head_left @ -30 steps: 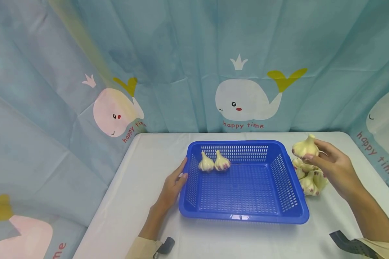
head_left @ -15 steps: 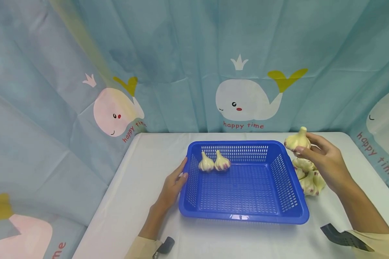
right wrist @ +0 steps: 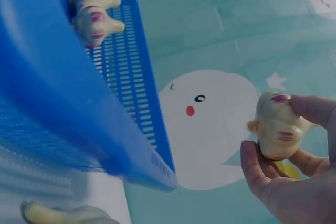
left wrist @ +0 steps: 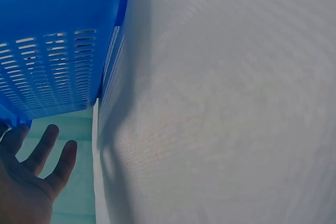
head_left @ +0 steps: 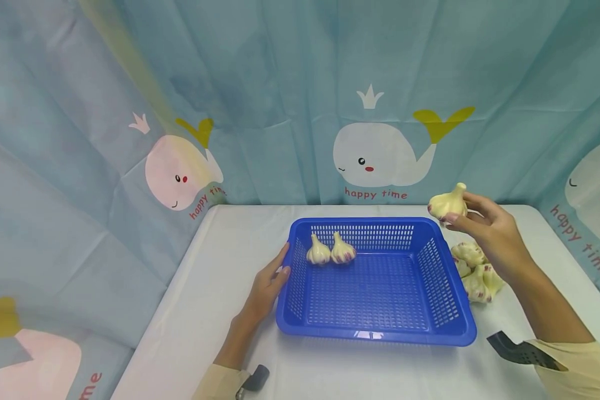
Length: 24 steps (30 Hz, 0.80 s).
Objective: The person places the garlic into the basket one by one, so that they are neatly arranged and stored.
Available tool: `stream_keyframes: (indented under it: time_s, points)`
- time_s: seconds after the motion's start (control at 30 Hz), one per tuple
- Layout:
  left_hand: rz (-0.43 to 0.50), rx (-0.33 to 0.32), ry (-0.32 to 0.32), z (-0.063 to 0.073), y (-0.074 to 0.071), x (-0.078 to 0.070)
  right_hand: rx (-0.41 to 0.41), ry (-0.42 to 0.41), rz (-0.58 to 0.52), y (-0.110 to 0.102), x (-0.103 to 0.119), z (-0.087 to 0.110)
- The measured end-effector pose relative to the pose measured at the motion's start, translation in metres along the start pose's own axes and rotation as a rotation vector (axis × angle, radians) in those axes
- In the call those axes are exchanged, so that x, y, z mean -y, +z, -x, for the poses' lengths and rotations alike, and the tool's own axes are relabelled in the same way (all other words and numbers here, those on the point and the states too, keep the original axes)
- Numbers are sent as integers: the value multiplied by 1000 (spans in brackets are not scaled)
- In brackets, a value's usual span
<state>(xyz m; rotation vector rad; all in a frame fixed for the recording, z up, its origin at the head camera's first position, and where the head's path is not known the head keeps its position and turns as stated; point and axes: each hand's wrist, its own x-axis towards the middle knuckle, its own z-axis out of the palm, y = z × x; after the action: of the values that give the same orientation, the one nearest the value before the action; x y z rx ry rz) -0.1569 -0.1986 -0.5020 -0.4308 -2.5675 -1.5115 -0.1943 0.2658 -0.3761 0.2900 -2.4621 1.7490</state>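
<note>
Raised over the back right corner of the blue plastic basket (head_left: 370,335), a garlic bulb (head_left: 449,204) is held by my right hand (head_left: 497,233), thumb on one side and fingers on the other. Its purple-streaked cloves and root end show in the right wrist view. My left hand (head_left: 265,286) rests against the basket's left side, fingers spread and fairly straight, with fingertips right at the rim. Two garlic bulbs, a left one (head_left: 318,251) and a right one (head_left: 342,250), stand side by side in the basket's back left part.
A pile of several garlic bulbs (head_left: 477,278) lies on the white-covered table (head_left: 370,372), just right of the basket and partly hidden by its rim. Behind the table hangs a blue-green curtain (head_left: 280,111) printed with whales.
My right hand has lifted the garlic bulb from above the pile up and leftward, toward the basket's back right corner. The left hand and basket have stayed in place.
</note>
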Motion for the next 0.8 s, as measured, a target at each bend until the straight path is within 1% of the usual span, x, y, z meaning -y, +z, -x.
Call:
stream_keyframes:
  time_s: [0.13,0.27,0.33,0.47,0.7,0.8]
  points:
    - [0,0,-7,0,0,0,7,-10,-26,5,2,-6]
    - [-2,-3,-17,1,0,0,32,-12,-2,12,3,-11]
    - [-2,-5,-20,1,0,0,46,-6,-6,15,4,-12]
    - [-1,-6,-15,1,0,0,63,1,-21,21,7,-15]
    - [8,-3,-4,0,0,1,93,-28,-49,29,10,-23]
    - [10,-1,2,0,0,1,103,-28,-56,32,11,-26]
